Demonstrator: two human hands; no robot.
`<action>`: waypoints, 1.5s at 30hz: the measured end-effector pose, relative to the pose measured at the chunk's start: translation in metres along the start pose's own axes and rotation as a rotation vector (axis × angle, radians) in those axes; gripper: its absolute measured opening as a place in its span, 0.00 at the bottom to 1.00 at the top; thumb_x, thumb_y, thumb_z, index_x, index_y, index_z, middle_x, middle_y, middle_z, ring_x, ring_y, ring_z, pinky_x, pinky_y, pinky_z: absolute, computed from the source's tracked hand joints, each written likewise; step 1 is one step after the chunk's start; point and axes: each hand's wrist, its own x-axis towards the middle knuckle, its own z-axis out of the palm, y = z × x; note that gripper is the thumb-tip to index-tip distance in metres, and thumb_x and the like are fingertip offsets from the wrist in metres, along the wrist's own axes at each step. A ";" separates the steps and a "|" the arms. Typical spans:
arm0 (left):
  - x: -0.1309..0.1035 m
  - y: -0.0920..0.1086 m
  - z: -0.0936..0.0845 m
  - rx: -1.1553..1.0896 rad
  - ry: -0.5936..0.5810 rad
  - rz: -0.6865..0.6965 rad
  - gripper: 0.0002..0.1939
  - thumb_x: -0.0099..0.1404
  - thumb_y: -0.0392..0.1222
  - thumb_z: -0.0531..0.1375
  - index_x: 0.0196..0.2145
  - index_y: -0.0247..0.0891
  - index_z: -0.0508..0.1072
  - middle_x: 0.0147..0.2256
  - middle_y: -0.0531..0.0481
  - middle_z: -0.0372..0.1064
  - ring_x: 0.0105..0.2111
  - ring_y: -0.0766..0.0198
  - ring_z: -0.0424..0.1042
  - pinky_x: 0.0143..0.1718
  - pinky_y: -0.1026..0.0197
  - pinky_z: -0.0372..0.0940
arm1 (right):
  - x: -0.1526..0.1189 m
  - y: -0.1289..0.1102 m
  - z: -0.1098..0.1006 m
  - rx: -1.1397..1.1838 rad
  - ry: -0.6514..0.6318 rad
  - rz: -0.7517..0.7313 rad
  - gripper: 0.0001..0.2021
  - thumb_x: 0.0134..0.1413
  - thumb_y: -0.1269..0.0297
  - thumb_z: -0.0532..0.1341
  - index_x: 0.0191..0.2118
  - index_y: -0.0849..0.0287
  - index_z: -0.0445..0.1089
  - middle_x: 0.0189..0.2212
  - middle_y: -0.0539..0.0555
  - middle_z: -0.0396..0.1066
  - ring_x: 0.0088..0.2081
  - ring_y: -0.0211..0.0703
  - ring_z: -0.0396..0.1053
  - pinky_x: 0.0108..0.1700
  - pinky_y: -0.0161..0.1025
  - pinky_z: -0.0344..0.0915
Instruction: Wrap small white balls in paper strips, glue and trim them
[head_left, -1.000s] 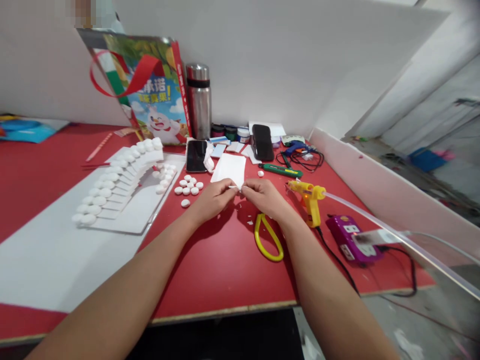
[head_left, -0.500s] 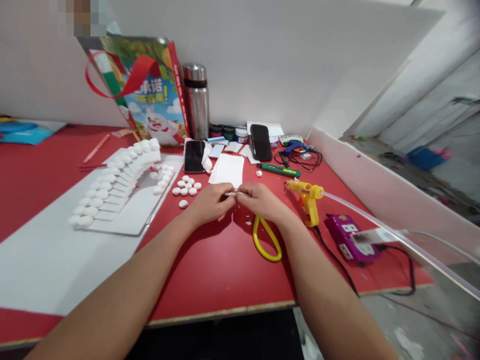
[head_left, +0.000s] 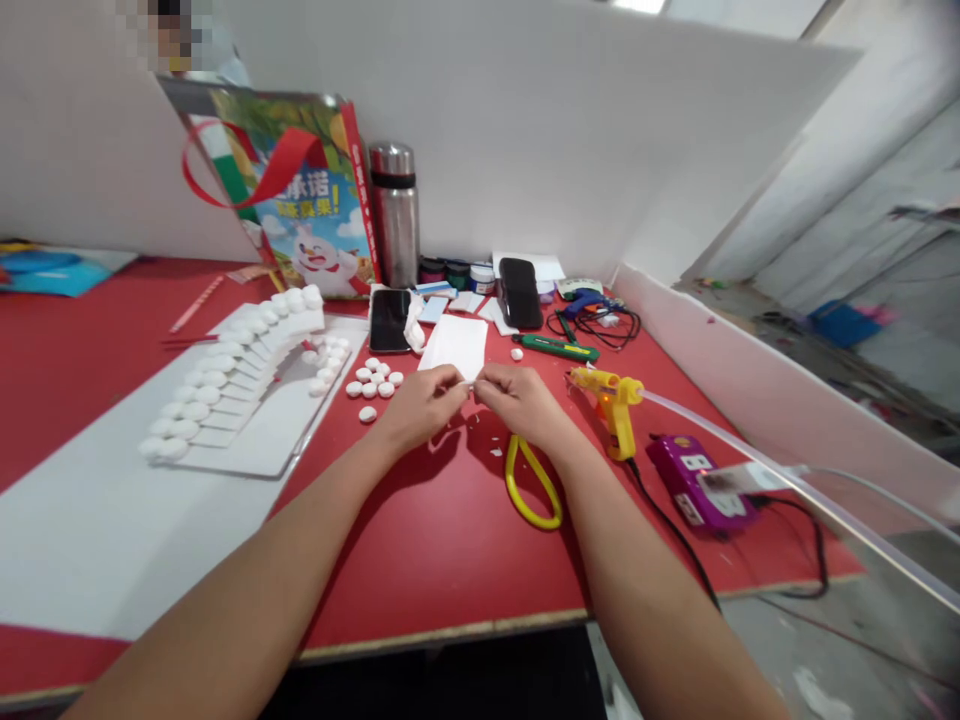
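Over the middle of the red table, my left hand (head_left: 420, 405) and my right hand (head_left: 523, 402) meet with fingers pinched together. Between the fingertips is a small white piece (head_left: 471, 384), mostly covered, so its kind is unclear. Just beyond the fingers lies a folded white paper (head_left: 459, 340). Left of my left hand is a cluster of white round pieces (head_left: 373, 378), with a single one closer to me. A yellow loop (head_left: 553, 518), like a handle, sticks out beneath my right wrist. White scraps (head_left: 496, 452) lie below the hands.
Left, white discs on fanned strips (head_left: 196, 410) rest on a white board (head_left: 67, 560). Right are a yellow glue gun (head_left: 619, 415), a purple power strip (head_left: 701, 485) and cables. Behind stand a green cutter (head_left: 559, 347), phones (head_left: 519, 292), a steel flask (head_left: 395, 220) and a gift bag (head_left: 315, 210).
The view has tipped slightly, so things sit a little lower. My hands stay together at nearly the same place, with fingers shifted slightly and less of the white piece showing.
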 end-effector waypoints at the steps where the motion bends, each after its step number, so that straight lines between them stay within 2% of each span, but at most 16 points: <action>1: 0.002 0.000 0.000 -0.176 -0.060 -0.139 0.17 0.68 0.51 0.49 0.27 0.38 0.65 0.22 0.52 0.63 0.18 0.68 0.57 0.22 0.63 0.48 | -0.001 0.000 0.000 -0.044 0.019 -0.024 0.12 0.57 0.64 0.55 0.23 0.58 0.59 0.21 0.45 0.56 0.25 0.35 0.56 0.30 0.36 0.50; 3: 0.006 -0.002 -0.001 -0.472 -0.186 -0.366 0.24 0.69 0.54 0.42 0.28 0.36 0.67 0.21 0.48 0.66 0.14 0.70 0.53 0.17 0.64 0.42 | -0.002 0.001 -0.001 -0.113 0.042 -0.066 0.12 0.59 0.65 0.54 0.24 0.57 0.57 0.20 0.45 0.55 0.25 0.34 0.54 0.30 0.36 0.48; 5: 0.009 -0.003 -0.002 -0.621 -0.257 -0.463 0.25 0.69 0.55 0.43 0.28 0.35 0.68 0.20 0.47 0.68 0.11 0.72 0.51 0.15 0.64 0.37 | -0.003 0.001 -0.001 -0.182 0.040 -0.101 0.12 0.60 0.66 0.53 0.24 0.57 0.57 0.20 0.45 0.55 0.24 0.34 0.54 0.30 0.36 0.47; 9: 0.009 -0.004 -0.002 -0.758 -0.291 -0.490 0.19 0.70 0.49 0.48 0.27 0.35 0.68 0.18 0.49 0.67 0.09 0.74 0.49 0.13 0.66 0.34 | -0.003 -0.003 0.001 -0.312 -0.022 -0.129 0.11 0.61 0.66 0.54 0.27 0.58 0.62 0.21 0.46 0.60 0.24 0.35 0.56 0.30 0.37 0.44; 12: 0.006 -0.004 -0.002 -0.771 -0.269 -0.477 0.16 0.68 0.44 0.50 0.27 0.34 0.68 0.18 0.50 0.67 0.08 0.75 0.49 0.12 0.67 0.36 | -0.003 -0.006 0.002 -0.373 -0.041 -0.126 0.10 0.62 0.65 0.54 0.28 0.58 0.63 0.21 0.48 0.62 0.24 0.35 0.57 0.30 0.38 0.43; 16: 0.004 -0.003 -0.001 -0.685 -0.215 -0.379 0.12 0.65 0.41 0.55 0.26 0.33 0.69 0.18 0.50 0.66 0.11 0.75 0.52 0.13 0.68 0.40 | -0.004 -0.007 0.002 -0.374 -0.071 -0.109 0.10 0.63 0.65 0.53 0.29 0.58 0.64 0.22 0.48 0.63 0.25 0.36 0.58 0.30 0.37 0.44; 21: 0.004 -0.005 0.001 -0.481 -0.175 -0.289 0.11 0.66 0.44 0.55 0.27 0.37 0.65 0.18 0.54 0.64 0.13 0.72 0.54 0.16 0.66 0.45 | -0.003 -0.006 0.002 -0.279 -0.081 -0.094 0.13 0.64 0.65 0.52 0.27 0.57 0.60 0.21 0.47 0.61 0.24 0.35 0.57 0.29 0.36 0.45; 23: 0.003 -0.008 0.002 -0.293 -0.141 -0.176 0.13 0.68 0.45 0.54 0.27 0.38 0.64 0.19 0.56 0.62 0.16 0.70 0.56 0.20 0.65 0.50 | -0.002 -0.004 0.003 -0.274 -0.063 -0.084 0.13 0.62 0.64 0.53 0.25 0.57 0.58 0.20 0.46 0.59 0.24 0.35 0.56 0.29 0.36 0.45; 25: 0.002 -0.009 0.004 -0.050 -0.072 -0.006 0.12 0.70 0.45 0.54 0.28 0.39 0.64 0.22 0.55 0.62 0.22 0.68 0.60 0.26 0.63 0.53 | -0.001 -0.001 0.004 -0.257 -0.021 -0.058 0.13 0.60 0.65 0.54 0.24 0.57 0.56 0.18 0.45 0.55 0.23 0.34 0.54 0.29 0.36 0.45; 27: 0.000 -0.008 0.005 0.152 0.000 0.143 0.11 0.71 0.43 0.53 0.30 0.39 0.65 0.25 0.54 0.62 0.27 0.66 0.63 0.31 0.62 0.54 | -0.001 0.001 0.006 -0.224 0.042 -0.037 0.13 0.57 0.65 0.55 0.23 0.56 0.54 0.18 0.45 0.52 0.22 0.34 0.53 0.28 0.36 0.45; 29: -0.001 -0.006 0.006 0.253 0.039 0.219 0.11 0.72 0.42 0.52 0.31 0.39 0.65 0.27 0.54 0.63 0.29 0.64 0.64 0.33 0.60 0.54 | 0.000 0.003 0.007 -0.200 0.094 -0.046 0.13 0.56 0.64 0.55 0.22 0.56 0.53 0.17 0.44 0.51 0.22 0.34 0.52 0.28 0.37 0.45; 31: -0.002 -0.004 0.006 0.257 0.044 0.222 0.11 0.72 0.43 0.51 0.32 0.39 0.64 0.28 0.54 0.64 0.29 0.64 0.64 0.33 0.60 0.54 | -0.001 0.003 0.008 -0.194 0.115 -0.074 0.13 0.55 0.64 0.55 0.22 0.56 0.53 0.17 0.44 0.51 0.22 0.34 0.51 0.28 0.37 0.45; 36: 0.000 -0.004 0.000 0.098 -0.022 0.112 0.12 0.73 0.46 0.51 0.33 0.40 0.65 0.27 0.55 0.63 0.29 0.64 0.64 0.33 0.60 0.56 | -0.001 0.002 0.009 -0.160 0.096 -0.069 0.12 0.57 0.63 0.55 0.24 0.56 0.57 0.18 0.44 0.54 0.22 0.34 0.53 0.28 0.36 0.47; 41: -0.001 -0.006 -0.004 0.292 -0.041 0.231 0.12 0.74 0.45 0.50 0.34 0.40 0.66 0.30 0.53 0.66 0.31 0.62 0.66 0.35 0.60 0.55 | 0.001 0.002 0.008 -0.041 0.041 -0.006 0.12 0.56 0.62 0.54 0.22 0.57 0.58 0.19 0.45 0.56 0.24 0.35 0.55 0.29 0.35 0.50; 45: -0.002 -0.004 -0.002 0.436 -0.002 0.290 0.12 0.74 0.42 0.49 0.33 0.39 0.66 0.32 0.49 0.68 0.32 0.60 0.67 0.36 0.59 0.56 | 0.003 0.001 0.009 0.116 0.023 0.054 0.12 0.56 0.62 0.54 0.23 0.57 0.62 0.19 0.45 0.57 0.24 0.35 0.55 0.28 0.35 0.52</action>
